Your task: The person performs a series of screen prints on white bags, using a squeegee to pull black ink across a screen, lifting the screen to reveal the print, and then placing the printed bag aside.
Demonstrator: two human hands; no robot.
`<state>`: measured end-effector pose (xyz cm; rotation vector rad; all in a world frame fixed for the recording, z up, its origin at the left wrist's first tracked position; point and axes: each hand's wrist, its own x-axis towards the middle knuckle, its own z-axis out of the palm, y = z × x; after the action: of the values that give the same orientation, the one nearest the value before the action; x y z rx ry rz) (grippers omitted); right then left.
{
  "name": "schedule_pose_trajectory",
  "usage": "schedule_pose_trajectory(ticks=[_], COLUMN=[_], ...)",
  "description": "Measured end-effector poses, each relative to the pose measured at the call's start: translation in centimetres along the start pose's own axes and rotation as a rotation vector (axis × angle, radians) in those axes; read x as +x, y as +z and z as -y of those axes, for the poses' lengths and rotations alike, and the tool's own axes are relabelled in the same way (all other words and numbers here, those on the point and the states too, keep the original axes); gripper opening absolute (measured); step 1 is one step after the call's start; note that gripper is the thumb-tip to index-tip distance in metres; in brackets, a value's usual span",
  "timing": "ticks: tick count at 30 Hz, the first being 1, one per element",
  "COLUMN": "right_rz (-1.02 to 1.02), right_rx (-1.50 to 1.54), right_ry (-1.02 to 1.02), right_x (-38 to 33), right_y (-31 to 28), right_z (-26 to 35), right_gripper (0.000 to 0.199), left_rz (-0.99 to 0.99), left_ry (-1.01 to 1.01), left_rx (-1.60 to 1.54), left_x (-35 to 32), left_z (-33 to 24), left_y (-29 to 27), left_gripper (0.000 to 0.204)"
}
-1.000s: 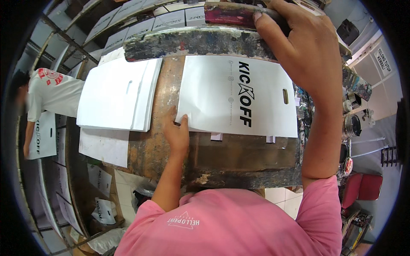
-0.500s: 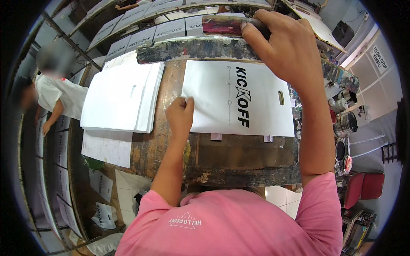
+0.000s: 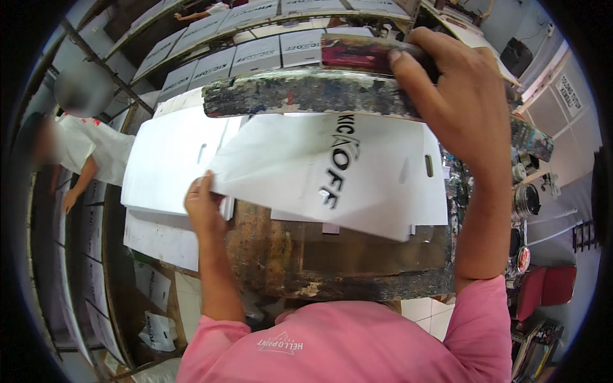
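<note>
My left hand (image 3: 205, 203) pinches the left corner of a white carrier bag (image 3: 281, 172) with bold black lettering. This bag is lifted and bent, slanting across the table. Beneath it lies another white bag (image 3: 437, 198) with a cut-out handle slot, mostly covered. High at the right, my right hand (image 3: 456, 96) is closed around a squeegee (image 3: 357, 52) whose surface is stained red. Just below the squeegee runs the paint-crusted wooden edge of a raised frame (image 3: 306, 94), hiding the far side of the bags. Whether my right hand also bears on the frame, I cannot tell.
A stack of white bags (image 3: 166, 159) stands left on the paint-stained table (image 3: 255, 255). Shelves beyond hold printed bags (image 3: 255, 52). Ink cans (image 3: 527, 199) and a red chair (image 3: 555, 285) are at the right. A co-worker (image 3: 96, 147) stands at the far left.
My left hand has drawn the printed bag's corner up and leftward, off the bag beneath. My right hand and the squeegee have shifted slightly right and down in view.
</note>
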<state>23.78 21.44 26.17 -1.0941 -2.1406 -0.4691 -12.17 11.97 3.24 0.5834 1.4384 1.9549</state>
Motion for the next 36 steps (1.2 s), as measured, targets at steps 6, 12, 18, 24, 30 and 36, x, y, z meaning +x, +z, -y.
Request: schedule_pose_trajectory(ticks=[6, 12, 18, 24, 30, 36], right_rz=[-0.008, 0.05, -0.07, 0.082, 0.627, 0.726], right_rx=[-0.069, -0.002, 0.007, -0.024, 0.137, 0.306], right_ry=[0.036, 0.077, 0.029, 0.05, 0.018, 0.111], right_x=[-0.6, -0.9, -1.2, -6.5, -18.5, -26.9], right_y=[0.4, 0.2, 0.2, 1.4, 4.3, 9.5], right_z=[0.3, 0.8, 1.0, 2.4, 3.3, 5.0], right_gripper=[0.042, 0.041, 0.039, 0.056, 0.042, 0.041], left_rz=[-0.088, -0.121, -0.537, 0.919, 0.451, 0.264], left_ry=[-0.254, -0.251, 0.653, -0.001, -0.706, -0.847], left_rx=[0.093, 0.585, 1.75, -0.019, -0.457, -0.234], left_x=[13.3, 25.2, 23.8, -9.4, -17.0, -16.8], left_z=[-3.8, -8.4, -12.6, -8.2, 0.7, 8.0], left_y=[-17.9, -30.1, -18.1, 3.8, -0.6, -2.6], left_gripper=[0.029, 0.053, 0.07, 0.093, 0.117, 0.12])
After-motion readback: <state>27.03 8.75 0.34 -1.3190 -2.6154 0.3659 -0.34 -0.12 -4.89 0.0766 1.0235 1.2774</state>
